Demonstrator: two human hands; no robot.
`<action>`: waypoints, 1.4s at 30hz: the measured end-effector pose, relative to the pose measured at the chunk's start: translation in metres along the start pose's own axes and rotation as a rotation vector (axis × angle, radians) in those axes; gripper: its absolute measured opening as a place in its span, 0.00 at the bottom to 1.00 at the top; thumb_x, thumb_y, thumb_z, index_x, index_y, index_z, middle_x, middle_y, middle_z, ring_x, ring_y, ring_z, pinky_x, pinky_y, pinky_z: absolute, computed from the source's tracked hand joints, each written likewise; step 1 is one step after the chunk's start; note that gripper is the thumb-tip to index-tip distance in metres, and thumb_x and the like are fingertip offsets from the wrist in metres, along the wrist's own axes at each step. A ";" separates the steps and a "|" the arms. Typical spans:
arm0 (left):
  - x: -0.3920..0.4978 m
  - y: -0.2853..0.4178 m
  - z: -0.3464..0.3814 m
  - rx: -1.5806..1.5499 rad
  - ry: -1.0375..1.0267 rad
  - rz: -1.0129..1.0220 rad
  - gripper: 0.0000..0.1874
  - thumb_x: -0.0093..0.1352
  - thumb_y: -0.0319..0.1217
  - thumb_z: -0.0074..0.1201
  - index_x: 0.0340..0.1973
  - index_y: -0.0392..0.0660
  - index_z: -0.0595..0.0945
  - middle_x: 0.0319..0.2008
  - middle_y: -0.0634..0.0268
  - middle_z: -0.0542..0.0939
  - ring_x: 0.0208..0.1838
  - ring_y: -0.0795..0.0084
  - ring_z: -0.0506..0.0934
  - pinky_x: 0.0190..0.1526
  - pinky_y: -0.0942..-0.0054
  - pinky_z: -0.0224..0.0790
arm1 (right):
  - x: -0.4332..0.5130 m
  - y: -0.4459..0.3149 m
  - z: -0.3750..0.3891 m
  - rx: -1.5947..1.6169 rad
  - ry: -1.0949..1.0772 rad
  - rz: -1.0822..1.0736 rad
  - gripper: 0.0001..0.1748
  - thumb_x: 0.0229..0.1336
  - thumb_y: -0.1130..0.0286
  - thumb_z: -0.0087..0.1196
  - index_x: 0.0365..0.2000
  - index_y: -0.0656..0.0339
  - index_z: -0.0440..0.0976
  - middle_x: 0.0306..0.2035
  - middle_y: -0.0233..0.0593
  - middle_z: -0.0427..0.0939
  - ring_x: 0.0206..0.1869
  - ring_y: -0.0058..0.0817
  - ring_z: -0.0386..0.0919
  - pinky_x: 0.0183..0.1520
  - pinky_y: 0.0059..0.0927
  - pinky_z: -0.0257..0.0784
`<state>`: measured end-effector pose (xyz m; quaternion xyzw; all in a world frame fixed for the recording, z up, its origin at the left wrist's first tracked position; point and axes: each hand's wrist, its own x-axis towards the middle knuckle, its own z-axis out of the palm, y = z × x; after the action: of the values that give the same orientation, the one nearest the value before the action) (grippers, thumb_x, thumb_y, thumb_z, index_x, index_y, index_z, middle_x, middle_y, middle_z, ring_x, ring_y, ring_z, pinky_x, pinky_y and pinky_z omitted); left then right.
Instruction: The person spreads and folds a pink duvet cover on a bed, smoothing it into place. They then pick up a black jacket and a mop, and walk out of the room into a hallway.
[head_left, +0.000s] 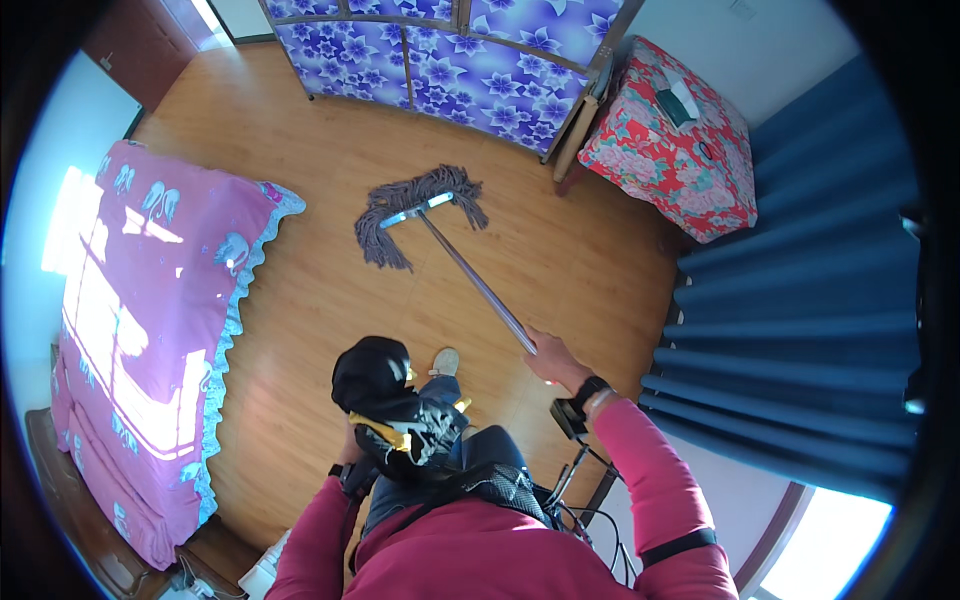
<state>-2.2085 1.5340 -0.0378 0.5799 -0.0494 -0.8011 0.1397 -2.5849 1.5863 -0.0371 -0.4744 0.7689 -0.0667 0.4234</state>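
Note:
A string mop with grey-brown strands (420, 196) rests on the wooden floor, its strands spread in an arc around a metal clamp bar. My right hand (553, 360) is closed around the upper end of its metal handle (480, 285). Against my left side is a bulky black cloth bundle (373, 375) with yellow and pale patterned parts. My left hand (351, 442) clasps it from the left; most of the fingers are hidden behind the fabric. Both wrists wear dark straps, and a small black device (568, 418) hangs at the right one.
A bed with a pink swan-print cover (165, 300) stands at left. Ahead is a cabinet with purple floral panels (457, 75). A table under a red floral cloth (675, 165) stands at upper right, beside blue curtains (787, 322). Black cables (619, 540) hang by my right hip.

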 end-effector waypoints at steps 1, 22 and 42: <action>0.009 0.015 0.016 0.018 -0.009 0.011 0.13 0.73 0.40 0.40 0.40 0.43 0.72 0.36 0.69 0.71 0.40 0.77 0.68 0.40 0.75 0.63 | 0.016 -0.003 -0.009 0.010 0.022 0.025 0.34 0.48 0.68 0.51 0.58 0.63 0.58 0.45 0.61 0.73 0.47 0.53 0.72 0.48 0.44 0.69; 0.096 -0.083 0.272 0.038 -0.012 -0.122 0.13 0.73 0.39 0.39 0.35 0.43 0.72 0.32 0.71 0.70 0.36 0.79 0.66 0.36 0.77 0.62 | -0.207 0.211 -0.295 -0.195 0.054 0.209 0.29 0.52 0.72 0.55 0.56 0.52 0.64 0.38 0.56 0.76 0.40 0.54 0.75 0.44 0.44 0.72; 0.091 -0.126 0.316 -0.047 0.080 -0.004 0.13 0.73 0.40 0.39 0.41 0.43 0.71 0.37 0.68 0.71 0.40 0.76 0.68 0.39 0.75 0.64 | -0.153 0.349 -0.297 -0.141 -0.215 0.156 0.36 0.50 0.65 0.59 0.59 0.58 0.59 0.36 0.62 0.75 0.40 0.57 0.74 0.45 0.46 0.72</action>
<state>-2.5533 1.6031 -0.0493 0.6081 -0.0238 -0.7785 0.1535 -3.0028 1.8068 0.0645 -0.4464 0.7562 0.0719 0.4729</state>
